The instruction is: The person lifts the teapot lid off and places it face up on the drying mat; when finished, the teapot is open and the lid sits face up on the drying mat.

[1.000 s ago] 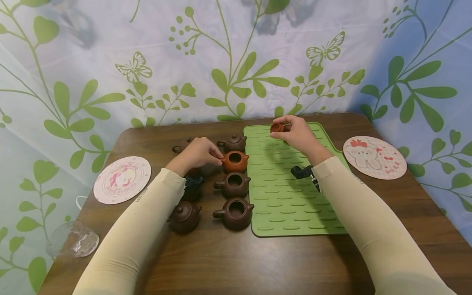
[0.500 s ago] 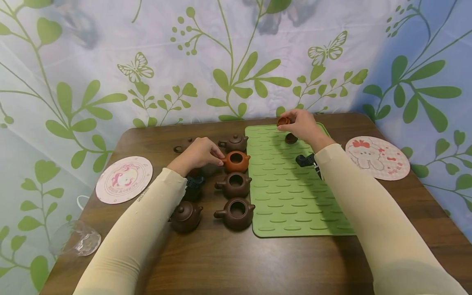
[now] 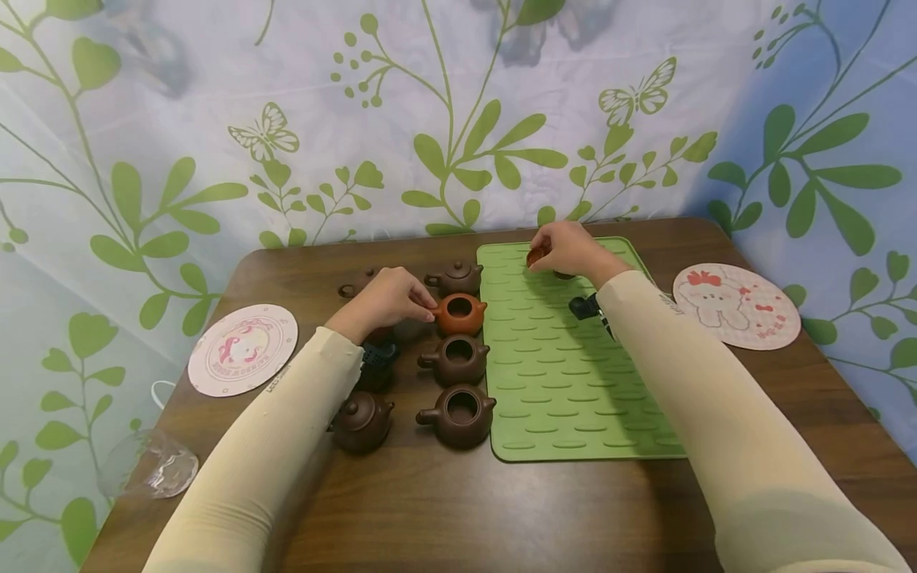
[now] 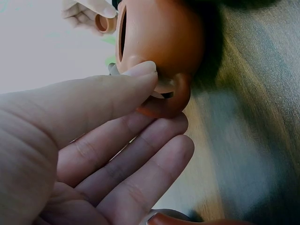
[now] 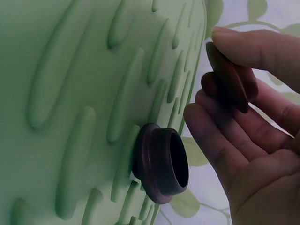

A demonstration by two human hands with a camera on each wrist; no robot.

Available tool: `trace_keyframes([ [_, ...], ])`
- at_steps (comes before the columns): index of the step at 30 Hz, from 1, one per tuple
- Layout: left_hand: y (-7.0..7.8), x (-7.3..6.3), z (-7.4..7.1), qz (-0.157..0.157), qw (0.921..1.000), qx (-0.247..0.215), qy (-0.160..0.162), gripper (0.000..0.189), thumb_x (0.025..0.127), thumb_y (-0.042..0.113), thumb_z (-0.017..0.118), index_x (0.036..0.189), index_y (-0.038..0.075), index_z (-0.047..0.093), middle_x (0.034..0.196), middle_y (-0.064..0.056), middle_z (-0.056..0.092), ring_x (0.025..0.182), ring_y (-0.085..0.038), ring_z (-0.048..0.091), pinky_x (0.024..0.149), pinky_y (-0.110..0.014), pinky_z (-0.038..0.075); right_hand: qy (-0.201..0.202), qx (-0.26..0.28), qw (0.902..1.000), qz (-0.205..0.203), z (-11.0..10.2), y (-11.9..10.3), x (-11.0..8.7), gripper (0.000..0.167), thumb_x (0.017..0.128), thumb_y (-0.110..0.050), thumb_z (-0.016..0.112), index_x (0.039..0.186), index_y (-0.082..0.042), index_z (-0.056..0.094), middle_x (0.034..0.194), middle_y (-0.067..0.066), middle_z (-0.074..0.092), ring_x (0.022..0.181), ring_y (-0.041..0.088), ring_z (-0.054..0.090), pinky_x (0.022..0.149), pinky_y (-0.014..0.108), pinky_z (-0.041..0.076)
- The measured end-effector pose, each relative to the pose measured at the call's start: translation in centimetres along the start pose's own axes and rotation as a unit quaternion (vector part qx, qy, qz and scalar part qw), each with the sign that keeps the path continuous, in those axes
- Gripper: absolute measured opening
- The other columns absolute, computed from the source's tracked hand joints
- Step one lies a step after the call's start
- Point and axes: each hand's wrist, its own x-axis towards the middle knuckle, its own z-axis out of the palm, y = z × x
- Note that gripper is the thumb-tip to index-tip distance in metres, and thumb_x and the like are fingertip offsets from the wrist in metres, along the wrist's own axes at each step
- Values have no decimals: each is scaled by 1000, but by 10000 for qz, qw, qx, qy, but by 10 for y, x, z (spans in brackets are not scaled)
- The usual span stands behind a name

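Observation:
My left hand [image 3: 390, 302] pinches the handle of a lidless orange-red clay teapot [image 3: 470, 323] standing on the table. In the left wrist view the thumb lies over the handle [image 4: 182, 96], with other fingers beneath it. My right hand [image 3: 571, 250] holds the reddish teapot lid [image 3: 536, 256] by its edge, over the far part of the green mat [image 3: 533, 358]. The right wrist view shows this lid [image 5: 229, 79] tilted, its knob toward the mat. Close by, a dark brown lid [image 5: 159, 164] lies upside down on the mat; my right hand mostly hides it in the head view.
Two lidless brown teapots [image 3: 458, 370] stand nearer me along the mat's left edge. A lidded brown teapot [image 3: 458, 278] is behind, and more lidded ones [image 3: 361, 430] stand left. Round pink mats [image 3: 243, 350] lie on both sides; a clear glass [image 3: 172, 473] lies far left.
My right hand first shifted right with the reddish lid, then came back left and lower toward the mat. The left hand has stayed at the teapot's handle.

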Motion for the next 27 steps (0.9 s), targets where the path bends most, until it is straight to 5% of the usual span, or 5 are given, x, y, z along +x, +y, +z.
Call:
trace_keyframes([
  [10, -2, 0, 0, 14, 10000, -82, -16, 14, 91, 18, 86, 105, 13, 86, 97, 3, 77, 97, -19, 70, 86, -42, 57, -396, -387, 9985, -43, 7, -9, 4, 36, 92, -12, 85, 121, 2, 69, 114, 18, 67, 108, 37, 61, 95, 54, 50],
  [27, -4, 1, -1, 130, 9999, -8, -21, 16, 91, 19, 87, 106, 12, 85, 97, 2, 77, 96, -19, 69, 86, -41, 57, -372, -263, 9989, 66, 7, -13, 4, 53, 90, -14, 87, 135, 4, 65, 126, 19, 66, 117, 37, 61, 98, 53, 50],
])
